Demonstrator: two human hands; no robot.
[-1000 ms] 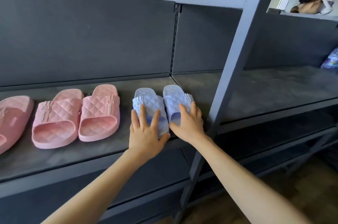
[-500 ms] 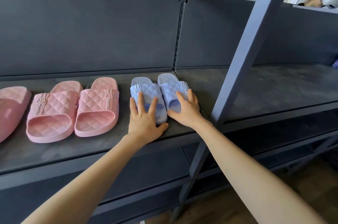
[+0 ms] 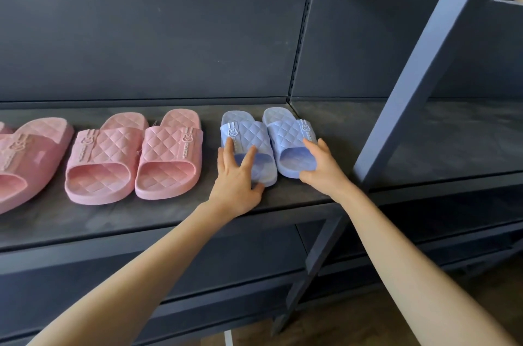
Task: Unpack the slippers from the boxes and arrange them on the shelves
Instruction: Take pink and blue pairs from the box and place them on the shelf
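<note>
Blue slippers (image 3: pixel 288 133) on shelf (image 3: pixel 135 218) | left grip (image 3: pixel 236 184) spread flat atop 1 | right grip (image 3: pixel 322 170) straight-fingered against other

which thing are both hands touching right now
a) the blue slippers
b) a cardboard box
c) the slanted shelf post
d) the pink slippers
a: the left hand lies with straight fingers on the left blue slipper and the right hand rests against the right blue slipper, while the pink slippers sit untouched beside them.
</note>
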